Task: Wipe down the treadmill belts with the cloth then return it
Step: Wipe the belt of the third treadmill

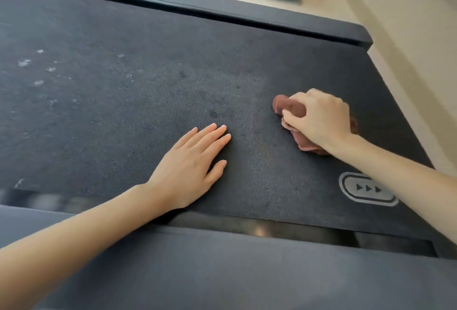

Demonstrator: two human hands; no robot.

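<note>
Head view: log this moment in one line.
right hand wiping with cloth | left hand flat on belt | marks remain

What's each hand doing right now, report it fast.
Left hand: open, flat on the treadmill belt, holding nothing.
Right hand: closed on the cloth.

The dark treadmill belt (123, 82) carries a bunched reddish cloth (290, 108) and white specks (24, 63).
</note>
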